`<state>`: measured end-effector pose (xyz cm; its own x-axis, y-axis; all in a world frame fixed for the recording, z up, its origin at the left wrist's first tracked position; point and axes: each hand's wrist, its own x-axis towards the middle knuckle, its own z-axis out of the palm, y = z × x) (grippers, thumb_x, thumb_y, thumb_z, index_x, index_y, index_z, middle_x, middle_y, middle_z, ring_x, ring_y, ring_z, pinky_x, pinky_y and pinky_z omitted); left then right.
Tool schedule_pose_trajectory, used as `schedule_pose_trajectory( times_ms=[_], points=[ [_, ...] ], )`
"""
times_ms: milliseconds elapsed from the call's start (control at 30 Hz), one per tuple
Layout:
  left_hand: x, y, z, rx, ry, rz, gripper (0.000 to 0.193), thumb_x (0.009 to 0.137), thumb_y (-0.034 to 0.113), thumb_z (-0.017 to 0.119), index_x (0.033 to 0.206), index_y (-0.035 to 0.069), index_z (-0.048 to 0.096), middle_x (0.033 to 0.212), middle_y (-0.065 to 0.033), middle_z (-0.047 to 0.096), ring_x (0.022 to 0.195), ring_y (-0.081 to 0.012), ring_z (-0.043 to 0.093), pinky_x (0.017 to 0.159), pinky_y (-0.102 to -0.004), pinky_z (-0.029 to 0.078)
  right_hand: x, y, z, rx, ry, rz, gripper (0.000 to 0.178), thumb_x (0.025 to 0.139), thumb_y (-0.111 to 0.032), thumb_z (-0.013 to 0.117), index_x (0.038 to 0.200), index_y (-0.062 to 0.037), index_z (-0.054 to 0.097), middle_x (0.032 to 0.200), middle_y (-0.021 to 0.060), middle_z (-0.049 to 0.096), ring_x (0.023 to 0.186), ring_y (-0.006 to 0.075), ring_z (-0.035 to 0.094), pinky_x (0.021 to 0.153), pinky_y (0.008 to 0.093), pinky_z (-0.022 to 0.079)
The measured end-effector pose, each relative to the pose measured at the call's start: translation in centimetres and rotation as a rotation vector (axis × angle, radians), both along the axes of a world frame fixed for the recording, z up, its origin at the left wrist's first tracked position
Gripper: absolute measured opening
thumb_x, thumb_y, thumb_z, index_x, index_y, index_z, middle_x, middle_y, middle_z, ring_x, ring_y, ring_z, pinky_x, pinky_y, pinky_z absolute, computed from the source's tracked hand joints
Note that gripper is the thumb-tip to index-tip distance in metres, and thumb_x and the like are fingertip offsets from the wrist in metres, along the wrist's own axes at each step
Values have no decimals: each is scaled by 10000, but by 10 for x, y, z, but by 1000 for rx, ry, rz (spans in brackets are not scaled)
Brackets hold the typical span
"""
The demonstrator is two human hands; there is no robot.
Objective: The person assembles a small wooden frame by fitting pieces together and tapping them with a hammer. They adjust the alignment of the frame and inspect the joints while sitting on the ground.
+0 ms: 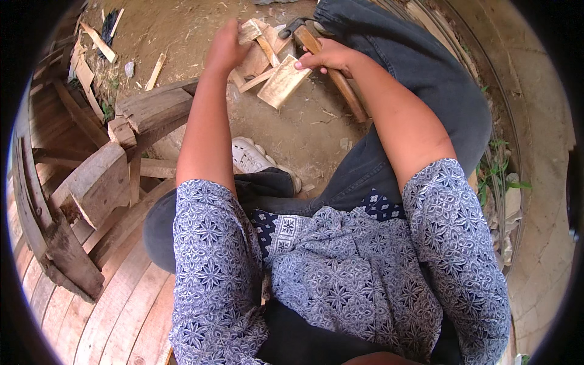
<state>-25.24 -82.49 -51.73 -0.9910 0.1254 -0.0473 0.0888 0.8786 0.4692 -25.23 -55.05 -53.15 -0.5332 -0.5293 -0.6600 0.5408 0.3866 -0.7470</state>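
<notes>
Hammer (348, 95) right of slat (283, 84), perhaps touching.

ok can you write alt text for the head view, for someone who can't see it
A seated person grips a hammer in the right hand, which also touches a pale slat; the left hand touches another wood piece. Dirt, a white shoe and planks surround them.

I curl my left hand (226, 48) forward; to the right of its fingers (235, 29), my right hand (331, 56) grips, thumb (302, 64) extended.
</notes>
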Motion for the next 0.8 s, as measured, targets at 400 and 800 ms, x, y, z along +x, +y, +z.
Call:
schedule_pose_trajectory(
  times_ms=[400, 800],
  points=[
    [1, -8, -6, 20, 7, 33, 472, 720, 160, 818, 1093, 36, 558, 1019, -204, 651, 995, -416, 609, 825, -479, 493, 16, 22, -30, 164, 44, -67, 652, 671, -353, 892, 1154, -65, 561, 1008, 35, 636, 876, 121, 580, 614, 246, 482],
    [5, -12, -8, 37, 74, -36, 473, 738, 183, 821, 1029, 51, 473, 1051, -177, 652, 988, -412, 598, 827, -454, 474, 6, -30, -22, 316, 465, -193, 614, 738, -496, 790, 1144, -54, 664, 1062, 180, 703, 989, 333, 681, 888, 424, 517]
  ],
)
